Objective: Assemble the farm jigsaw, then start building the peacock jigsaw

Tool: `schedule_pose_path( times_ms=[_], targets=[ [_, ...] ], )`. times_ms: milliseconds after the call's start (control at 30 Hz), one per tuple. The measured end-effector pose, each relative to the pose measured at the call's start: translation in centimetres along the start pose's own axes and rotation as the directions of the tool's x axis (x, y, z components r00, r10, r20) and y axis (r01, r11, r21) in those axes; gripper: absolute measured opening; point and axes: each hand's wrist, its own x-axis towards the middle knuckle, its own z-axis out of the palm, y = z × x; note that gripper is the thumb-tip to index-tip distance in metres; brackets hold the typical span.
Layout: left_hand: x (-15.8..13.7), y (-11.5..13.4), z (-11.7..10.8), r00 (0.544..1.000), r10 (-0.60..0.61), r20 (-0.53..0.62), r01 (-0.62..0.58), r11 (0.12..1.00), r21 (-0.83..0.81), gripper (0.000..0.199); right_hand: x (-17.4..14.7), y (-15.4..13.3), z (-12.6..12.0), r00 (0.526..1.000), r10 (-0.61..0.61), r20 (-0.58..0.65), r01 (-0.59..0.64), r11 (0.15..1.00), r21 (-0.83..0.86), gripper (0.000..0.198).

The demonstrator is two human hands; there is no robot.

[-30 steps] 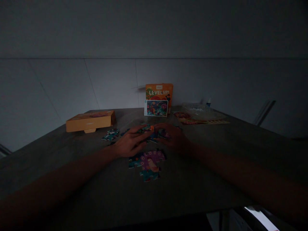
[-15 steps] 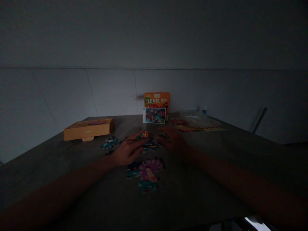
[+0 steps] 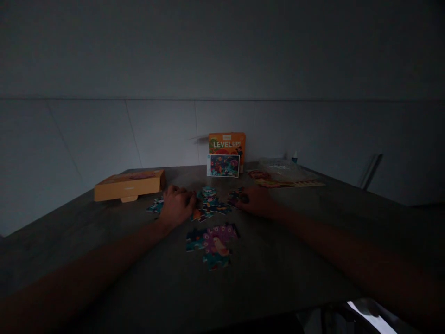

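Observation:
In the dim head view, my left hand [image 3: 178,205] rests among loose jigsaw pieces [image 3: 208,197] at the middle of the table. Its fingers are curled down, and whatever is under them is hidden. My right hand [image 3: 257,201] is at the right side of the pile, its fingers closed at a dark puzzle piece [image 3: 236,196]. Nearer to me lies a joined section of puzzle [image 3: 217,243], purple and teal with a pale bird on it. More teal pieces [image 3: 155,205] show just left of my left hand.
An orange "LEVEL UP!" box [image 3: 227,143] stands at the back, with a picture card [image 3: 224,166] leaning before it. An open orange box [image 3: 128,186] is at the left. On the right, clear plastic packaging [image 3: 281,168] covers part of a printed sheet [image 3: 295,184].
My left hand has drawn left and its outstretched fingers have curled, uncovering pieces in the pile. My right hand, blurred before, has settled slightly lower at the pile's right side.

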Motion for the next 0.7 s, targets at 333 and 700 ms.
schedule_pose_path(
  times_ms=[333,700],
  targets=[
    [-0.1,0.2,0.0,0.989,-0.12,0.087,0.119,0.993,0.021,0.034,0.0,-0.3,0.6,0.998,-0.061,0.021,0.06,0.998,0.034,0.023],
    [-0.3,0.1,0.8,0.995,0.007,-0.103,0.0,0.998,0.06,0.025,-0.4,-0.5,1.0,0.983,-0.111,-0.149,0.152,0.942,0.301,0.042]
  ],
)
